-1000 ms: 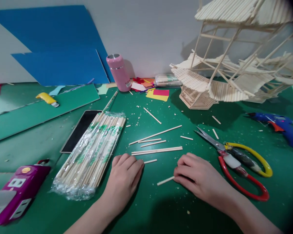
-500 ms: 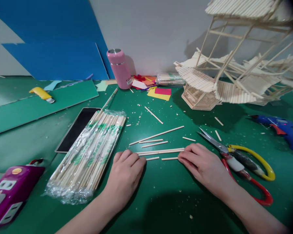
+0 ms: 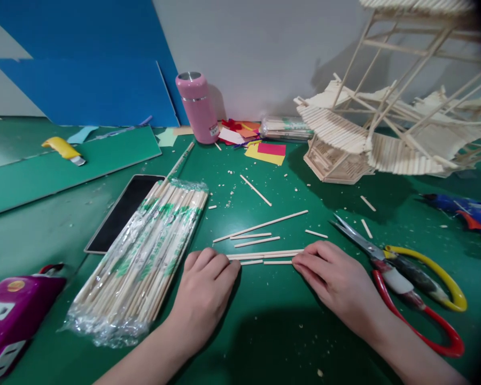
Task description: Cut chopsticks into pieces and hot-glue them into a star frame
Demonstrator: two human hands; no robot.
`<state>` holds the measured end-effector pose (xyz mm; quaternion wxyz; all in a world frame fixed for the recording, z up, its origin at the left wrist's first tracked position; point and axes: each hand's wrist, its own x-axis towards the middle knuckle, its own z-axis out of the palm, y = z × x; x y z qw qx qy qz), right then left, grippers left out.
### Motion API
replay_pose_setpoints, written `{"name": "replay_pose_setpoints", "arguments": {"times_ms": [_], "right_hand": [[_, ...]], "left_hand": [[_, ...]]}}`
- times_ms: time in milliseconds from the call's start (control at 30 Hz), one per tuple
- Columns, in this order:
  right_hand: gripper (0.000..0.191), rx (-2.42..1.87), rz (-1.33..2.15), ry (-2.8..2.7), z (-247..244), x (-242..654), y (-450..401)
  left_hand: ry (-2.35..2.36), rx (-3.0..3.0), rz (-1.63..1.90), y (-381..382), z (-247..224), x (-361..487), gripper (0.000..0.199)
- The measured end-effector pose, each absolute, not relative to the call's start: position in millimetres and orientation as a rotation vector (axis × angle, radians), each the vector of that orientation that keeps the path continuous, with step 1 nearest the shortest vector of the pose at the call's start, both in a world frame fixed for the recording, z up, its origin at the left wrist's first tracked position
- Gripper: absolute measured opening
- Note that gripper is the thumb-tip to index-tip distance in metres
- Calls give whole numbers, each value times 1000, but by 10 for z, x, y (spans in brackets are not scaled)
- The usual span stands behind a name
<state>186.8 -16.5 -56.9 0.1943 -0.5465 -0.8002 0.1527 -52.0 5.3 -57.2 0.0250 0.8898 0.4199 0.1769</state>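
Note:
My left hand [image 3: 210,286] rests on the table with fingers curled over the left ends of two long sticks [image 3: 264,254] and a short stick [image 3: 251,262]. My right hand [image 3: 328,272] pinches the right end of another short stick [image 3: 277,262], its fingers also touching the long sticks' right ends. The two short sticks lie nearly end to end, just below the long pair. Beyond them lie a longer loose stick [image 3: 260,226] and two shorter ones [image 3: 257,242]. Scissors [image 3: 380,255] with red and yellow handles lie right of my right hand.
A bag of chopsticks [image 3: 144,256] overlaps a black phone [image 3: 120,214] on the left. A purple power strip [image 3: 20,315] is front left. Behind stand a pink bottle [image 3: 198,109] and a stick-built model [image 3: 336,160]. A blue glue gun [image 3: 465,206] lies far right.
The gap between the two short sticks has narrowed, with the right one shifted left by my right hand. The view has shifted slightly.

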Motion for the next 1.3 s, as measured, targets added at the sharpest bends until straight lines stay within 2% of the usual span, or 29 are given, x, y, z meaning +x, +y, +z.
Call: {"name": "replay_pose_setpoints", "arguments": {"times_ms": [533,767,800,900,1000,1300], "right_hand": [[19,-1535,364,-2217,-595,1841,-144],[17,-1558,349,-2164,-601,1852,-162],[16,-1566,351,-2155,-600,1857,-169],[16,-1611,342,-2129,-606,1880,-196],[19,-1664,351,-2093,-615,1907,-219],[21,-1727,407,-2000,-596,1939,-240]], "left_hand": [[1290,2743,623,67,-571,-499,24],[1445,2653,622,41,-557,-534,7],[1470,2625,643,31,-553,-550,8],[1579,2526,672,-4,-558,-597,27],[1689,2416,579,-33,-574,-623,41],[1581,2352,656,19,-581,-612,36]]}}
